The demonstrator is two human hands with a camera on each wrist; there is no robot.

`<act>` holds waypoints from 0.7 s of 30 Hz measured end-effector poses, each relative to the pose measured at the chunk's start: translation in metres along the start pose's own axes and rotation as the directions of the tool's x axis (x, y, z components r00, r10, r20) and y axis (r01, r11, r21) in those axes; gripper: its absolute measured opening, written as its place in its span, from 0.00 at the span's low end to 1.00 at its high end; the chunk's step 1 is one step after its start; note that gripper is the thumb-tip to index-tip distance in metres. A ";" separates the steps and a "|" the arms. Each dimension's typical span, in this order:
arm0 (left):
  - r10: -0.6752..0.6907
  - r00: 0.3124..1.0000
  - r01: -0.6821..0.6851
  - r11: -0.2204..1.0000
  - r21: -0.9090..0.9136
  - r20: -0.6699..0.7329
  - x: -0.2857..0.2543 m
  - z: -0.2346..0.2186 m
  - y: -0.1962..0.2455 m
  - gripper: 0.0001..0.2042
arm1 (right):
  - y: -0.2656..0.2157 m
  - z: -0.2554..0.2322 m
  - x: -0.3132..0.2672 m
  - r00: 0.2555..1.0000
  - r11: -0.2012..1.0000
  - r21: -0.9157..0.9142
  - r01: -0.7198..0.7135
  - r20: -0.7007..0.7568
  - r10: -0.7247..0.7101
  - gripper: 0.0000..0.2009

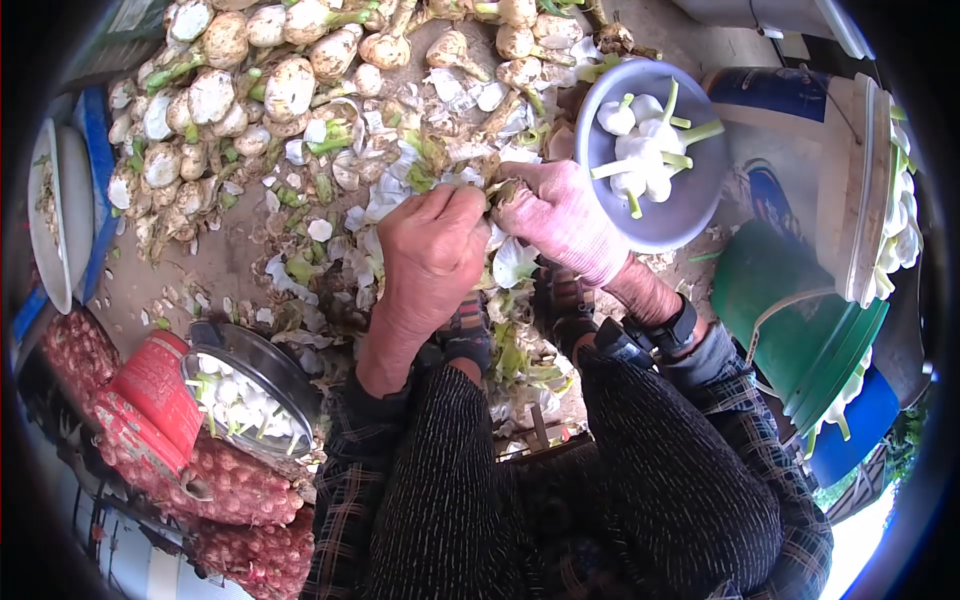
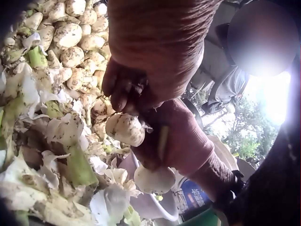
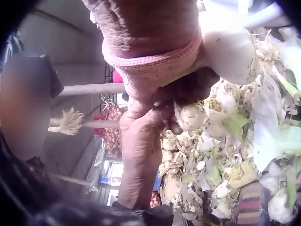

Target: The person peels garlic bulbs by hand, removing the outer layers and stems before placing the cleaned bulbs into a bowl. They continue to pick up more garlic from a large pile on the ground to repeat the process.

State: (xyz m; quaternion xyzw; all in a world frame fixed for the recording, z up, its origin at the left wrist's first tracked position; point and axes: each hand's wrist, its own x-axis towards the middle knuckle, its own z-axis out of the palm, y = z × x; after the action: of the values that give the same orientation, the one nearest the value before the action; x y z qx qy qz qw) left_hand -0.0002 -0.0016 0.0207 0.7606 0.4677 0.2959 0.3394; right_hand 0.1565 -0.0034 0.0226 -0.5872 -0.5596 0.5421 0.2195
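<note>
Both hands meet over the peel-strewn ground. The bare left hand [image 1: 435, 250] has curled fingers pinching at a soil-marked garlic bulb [image 2: 126, 129] between the hands. Against it, the right hand [image 1: 562, 220], in a pink glove with bare fingertips, grips the same bulb's stem area; the exact contact is hidden by the fingers. A second, whiter bulb [image 3: 230, 54] sits at the lower side of the right palm, its green stem [image 2: 162, 141] running into that hand. In the right wrist view the soil-marked bulb [image 3: 190, 117] shows beside the fingertips.
A purple bowl [image 1: 710, 190] of peeled garlic stands right of the hands. Unpeeled bulbs [image 1: 290, 88] pile up ahead. A metal bowl [image 1: 305, 375] of garlic and a red container [image 1: 160, 400] are at left, a green bucket [image 1: 790, 310] and white bucket [image 1: 850, 190] at right.
</note>
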 end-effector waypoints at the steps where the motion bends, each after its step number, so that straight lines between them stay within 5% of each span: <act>1: -0.001 1.000 0.001 1.000 0.004 -0.001 0.000 -0.004 0.002 0.08 | 0.011 0.005 0.000 0.993 0.995 0.043 0.089 -0.083 -0.085 0.07; 2: -0.018 0.998 0.017 1.000 -0.021 -0.064 -0.001 -0.009 0.007 0.08 | 0.020 0.005 0.002 0.972 0.981 0.079 0.179 -0.168 -0.164 0.08; 3: -0.036 0.992 0.030 0.998 -0.049 -0.124 -0.002 -0.014 0.010 0.08 | 0.028 -0.013 0.005 0.997 0.979 0.189 -0.076 -0.007 0.079 0.08; 4: -0.037 0.991 0.032 0.998 -0.047 -0.128 -0.002 -0.020 0.010 0.08 | 0.028 -0.021 0.004 0.943 0.662 0.713 -0.231 -0.003 0.332 0.08; 6: -0.284 0.942 0.229 0.933 -0.277 -0.178 -0.004 -0.033 0.008 0.09 | 0.029 -0.032 0.000 0.917 0.633 0.731 -0.254 -0.027 0.398 0.08; 7: -0.281 0.947 0.218 0.917 -0.334 -0.154 -0.004 -0.036 0.005 0.07 | 0.018 -0.030 -0.002 0.923 0.550 0.796 -0.252 0.027 0.383 0.09; 10: -0.389 0.909 0.269 0.825 -0.498 -0.153 -0.005 -0.032 -0.001 0.08 | 0.001 -0.031 -0.003 0.976 0.629 0.747 -0.213 0.194 0.101 0.27; 11: -0.391 0.907 0.269 0.823 -0.500 -0.154 -0.006 -0.028 -0.003 0.08 | 0.002 -0.025 0.000 0.965 0.532 0.821 -0.206 0.259 -0.027 0.31; 12: -0.383 0.905 0.245 0.827 -0.506 -0.187 -0.005 -0.022 -0.005 0.07 | 0.001 -0.024 0.004 0.923 0.601 0.766 -0.226 0.365 -0.118 0.33; 14: -0.374 0.899 0.218 0.832 -0.511 -0.226 -0.005 -0.015 -0.011 0.07 | -0.011 -0.009 0.000 0.945 0.724 0.635 -0.271 0.318 0.075 0.33; 16: -0.414 0.890 0.282 0.829 -0.483 -0.191 -0.008 -0.014 -0.014 0.07 | -0.017 -0.002 0.002 0.956 0.726 0.634 -0.267 0.272 0.113 0.30; 18: -0.517 0.851 0.401 0.755 -0.518 -0.096 -0.010 -0.019 -0.012 0.05 | -0.012 0.001 0.008 0.971 0.904 0.383 -0.190 0.208 0.116 0.40; 20: -0.644 0.762 0.450 0.443 -0.776 0.073 -0.010 -0.023 -0.010 0.05 | 0.001 0.012 0.009 0.994 0.907 0.416 -0.066 0.103 0.025 0.37; 21: -0.646 0.760 0.448 0.441 -0.778 0.071 -0.012 -0.026 -0.012 0.05 | -0.006 0.012 0.007 0.989 0.903 0.412 -0.123 0.129 0.076 0.36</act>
State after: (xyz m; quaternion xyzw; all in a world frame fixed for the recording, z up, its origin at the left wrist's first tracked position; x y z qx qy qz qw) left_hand -0.0309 -0.0019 0.0251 0.3104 0.5579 0.4238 0.6425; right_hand 0.1420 0.0005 0.0209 -0.5237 -0.4109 0.6913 0.2811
